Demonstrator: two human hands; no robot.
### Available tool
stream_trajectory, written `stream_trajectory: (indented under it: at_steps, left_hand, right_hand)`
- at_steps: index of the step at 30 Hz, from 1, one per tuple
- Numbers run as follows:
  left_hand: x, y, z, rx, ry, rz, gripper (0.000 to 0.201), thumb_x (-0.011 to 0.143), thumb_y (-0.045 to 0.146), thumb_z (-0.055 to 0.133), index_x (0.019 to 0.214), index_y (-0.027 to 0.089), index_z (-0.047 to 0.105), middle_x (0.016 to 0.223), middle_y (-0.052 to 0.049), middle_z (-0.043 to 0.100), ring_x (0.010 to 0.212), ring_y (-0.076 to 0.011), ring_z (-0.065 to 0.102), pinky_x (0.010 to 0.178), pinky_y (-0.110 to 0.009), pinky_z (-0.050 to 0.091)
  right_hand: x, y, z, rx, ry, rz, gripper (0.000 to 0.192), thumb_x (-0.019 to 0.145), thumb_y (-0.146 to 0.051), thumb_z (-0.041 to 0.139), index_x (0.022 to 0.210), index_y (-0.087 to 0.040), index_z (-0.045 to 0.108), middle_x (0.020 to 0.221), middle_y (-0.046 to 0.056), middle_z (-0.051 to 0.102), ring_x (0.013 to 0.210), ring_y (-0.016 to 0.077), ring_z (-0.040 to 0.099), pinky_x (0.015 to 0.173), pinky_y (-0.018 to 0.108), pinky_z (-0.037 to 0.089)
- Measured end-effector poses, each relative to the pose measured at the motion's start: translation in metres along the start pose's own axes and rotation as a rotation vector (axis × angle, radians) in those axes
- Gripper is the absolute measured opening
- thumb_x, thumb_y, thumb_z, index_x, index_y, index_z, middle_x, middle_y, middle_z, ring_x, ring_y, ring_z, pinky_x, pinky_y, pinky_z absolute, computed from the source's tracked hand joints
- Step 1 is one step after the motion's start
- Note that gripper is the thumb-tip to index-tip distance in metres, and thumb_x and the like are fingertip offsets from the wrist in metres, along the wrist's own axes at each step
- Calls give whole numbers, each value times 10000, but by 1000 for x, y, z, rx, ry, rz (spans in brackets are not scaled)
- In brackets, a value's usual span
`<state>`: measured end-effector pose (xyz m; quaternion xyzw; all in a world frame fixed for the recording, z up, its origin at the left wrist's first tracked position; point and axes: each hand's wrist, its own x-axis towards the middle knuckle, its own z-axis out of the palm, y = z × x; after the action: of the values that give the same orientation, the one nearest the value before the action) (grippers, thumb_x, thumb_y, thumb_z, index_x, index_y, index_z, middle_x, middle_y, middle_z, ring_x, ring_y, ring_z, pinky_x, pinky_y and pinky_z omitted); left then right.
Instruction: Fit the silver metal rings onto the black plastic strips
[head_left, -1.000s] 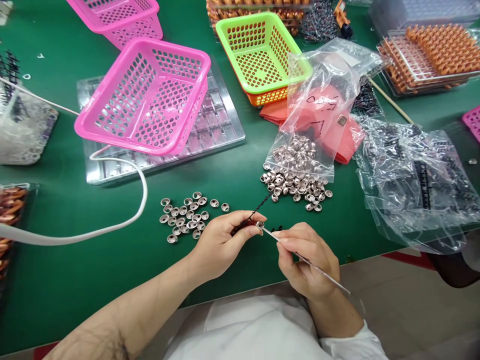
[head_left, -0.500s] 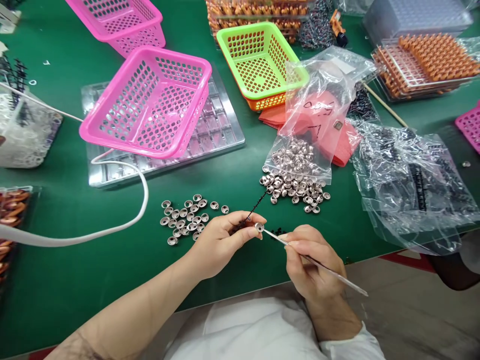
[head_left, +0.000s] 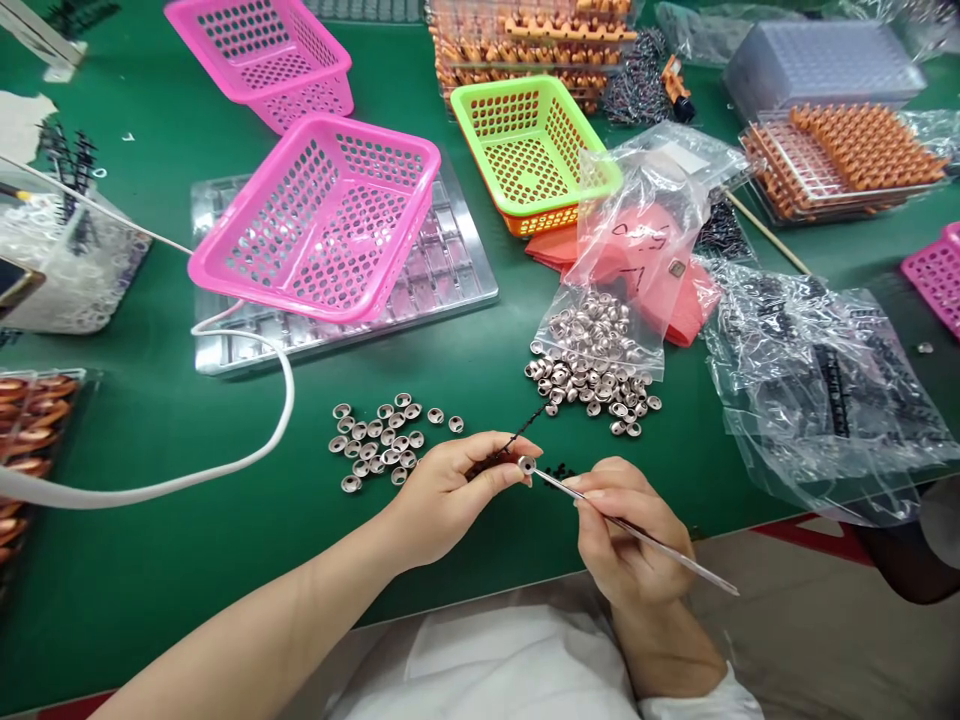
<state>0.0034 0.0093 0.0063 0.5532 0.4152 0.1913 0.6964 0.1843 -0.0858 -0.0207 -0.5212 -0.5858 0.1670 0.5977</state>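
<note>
Between the thumb and fingers of my left hand [head_left: 457, 490] is a small silver metal cup [head_left: 527, 465] with a hole in it. A thin black toothed strip [head_left: 529, 427] also sticks out from that hand, towards the large pile. Held like a pen in my right hand [head_left: 634, 525] are slim metal tweezers [head_left: 675, 552], their tip at the cup's opening. Whether the tip grips anything inside is too small to tell. Loose metal cups [head_left: 375, 440] lie spread left of my hands. A bigger pile of cups [head_left: 596, 385] spills from a clear plastic bag [head_left: 622, 260] beyond them. Small black bits [head_left: 559, 474] lie between my hands.
A pink basket [head_left: 315, 220] stands on a silver metal tray [head_left: 465, 270], with a white cable [head_left: 281, 420] in front. Behind are a green basket [head_left: 536, 150] and stacked trays of orange parts [head_left: 862, 150]. Clear bags of black parts [head_left: 832, 390] lie to the right.
The camera view has shifted slightly, so the whole scene sits a little lower. Both hands keep their grip, and the tweezers' tip stays at the cup.
</note>
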Motion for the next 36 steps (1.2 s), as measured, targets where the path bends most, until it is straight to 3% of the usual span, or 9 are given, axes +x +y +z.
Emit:
stream_trajectory:
  at_steps: [17, 29, 36]
  left_hand:
    - [-2, -1, 3, 185, 37, 163, 192, 937, 194, 596, 1055, 183, 747, 963, -44, 764, 860, -164, 727, 824, -250, 585]
    - [-1, -4, 4, 257, 68, 195, 187, 940, 185, 577, 1046, 185, 732, 904, -29, 765, 831, -158, 726, 796, -241, 572]
    - [1, 0, 3, 272, 64, 119, 188, 928, 235, 583, 1037, 194, 730, 922, -35, 781, 850, -181, 730, 813, -266, 568]
  right_hand:
    - [6, -1, -1, -10, -73, -29, 383, 794, 23, 633, 1096, -212, 625, 935, 66, 760, 766, 188, 719, 649, 358, 597]
    - [6, 0, 0, -26, -99, -14, 346, 807, 7, 629, 1070, -219, 629, 916, 59, 762, 766, 187, 723, 667, 363, 612]
    - [6, 0, 3, -46, -89, -2, 339, 811, -7, 636, 1060, -238, 631, 913, 46, 762, 767, 190, 734, 667, 363, 626]
